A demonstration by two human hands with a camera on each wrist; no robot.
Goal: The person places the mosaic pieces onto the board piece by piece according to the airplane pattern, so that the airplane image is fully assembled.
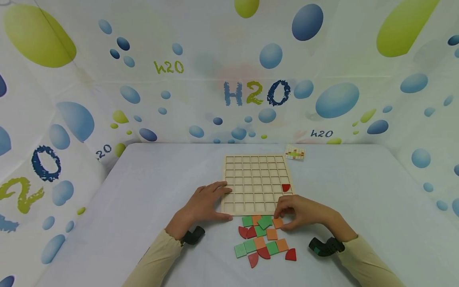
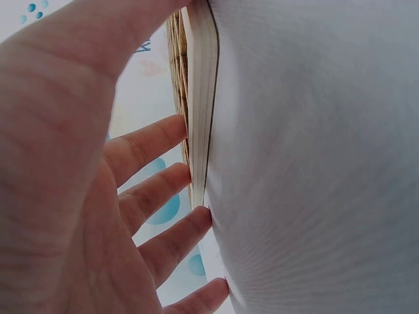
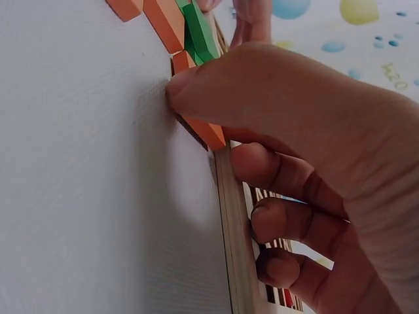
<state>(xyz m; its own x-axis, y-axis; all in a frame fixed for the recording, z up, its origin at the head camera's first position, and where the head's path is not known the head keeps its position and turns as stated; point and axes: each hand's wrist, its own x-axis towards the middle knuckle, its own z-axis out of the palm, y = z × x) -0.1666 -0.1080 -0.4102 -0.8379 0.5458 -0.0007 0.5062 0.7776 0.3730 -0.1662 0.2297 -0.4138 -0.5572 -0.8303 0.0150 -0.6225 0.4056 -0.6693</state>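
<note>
From where I stand, the right hand is at about 4 o'clock from the middle of the wooden grid board, its thumb and forefinger closed on an orange tile in a pinch, the other fingers curled beside the board's edge. That tile sits at 5 o'clock, on the desk just beside the near rim. The left hand, at 8 o'clock, has its fingers spread and nearly straight, tips against the board's side, gripping nothing; I'd leave it there as a light brace. The step in hand looks like securing this one tile, and I'd keep the pinch on opposite edges and raise it straight up, since a sideways drag could catch the rim or nudge the tilted green tile at 9 o'clock from it. As for the board's compartments, the only piece I can see in them is a red quarter-circle, at 3 o'clock in the outermost column; the right hand hides some of the near corner.
</note>
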